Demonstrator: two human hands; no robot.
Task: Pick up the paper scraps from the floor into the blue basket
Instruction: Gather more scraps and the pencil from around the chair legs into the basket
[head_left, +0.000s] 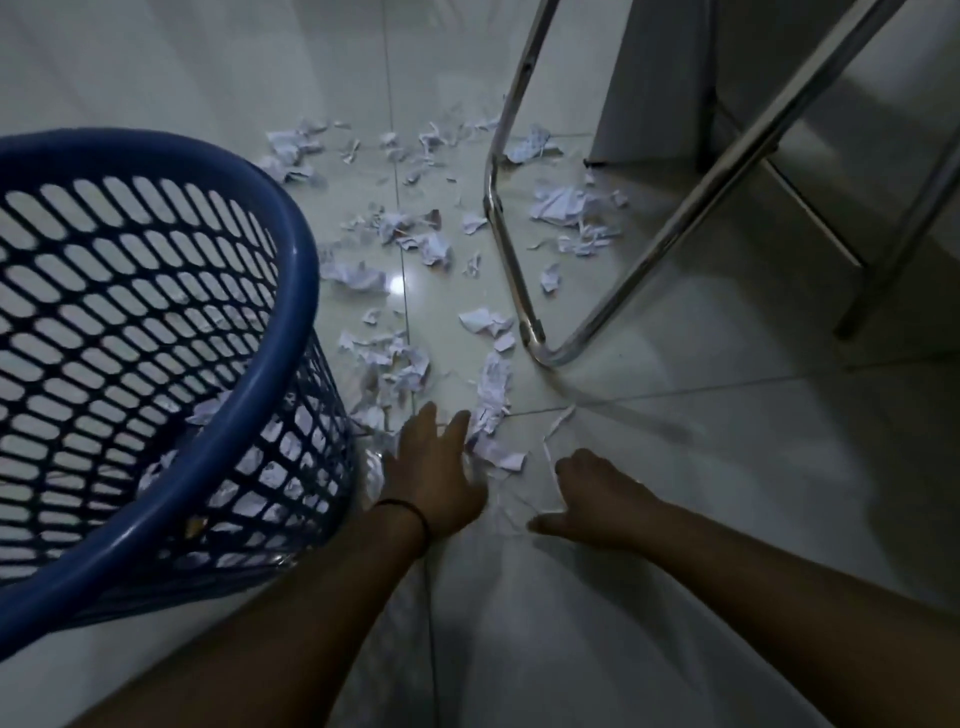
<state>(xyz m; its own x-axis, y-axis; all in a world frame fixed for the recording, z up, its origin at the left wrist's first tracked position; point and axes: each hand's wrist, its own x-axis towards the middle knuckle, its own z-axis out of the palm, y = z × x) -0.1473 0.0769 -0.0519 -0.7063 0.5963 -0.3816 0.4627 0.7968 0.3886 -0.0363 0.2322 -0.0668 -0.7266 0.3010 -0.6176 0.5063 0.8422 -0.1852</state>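
in the head view the blue basket (156, 332), a mesh-walled plastic one with some crumpled paper already inside, stands on the pale tiled floor (675, 519), and torn white paper scraps (405, 364) lie strewn just beside it and onward past the chrome chair frame (519, 291) further from the basket. the left hand (434, 478), a dark band on its wrist, reaches out flat with fingers spread apart and gripping nothing, right beside the basket's base and touching the nearest scraps. the right hand (597, 499) sits further from the basket, fingers curled downward over thin scraps on the floor, though i cannot tell whether it grips any.
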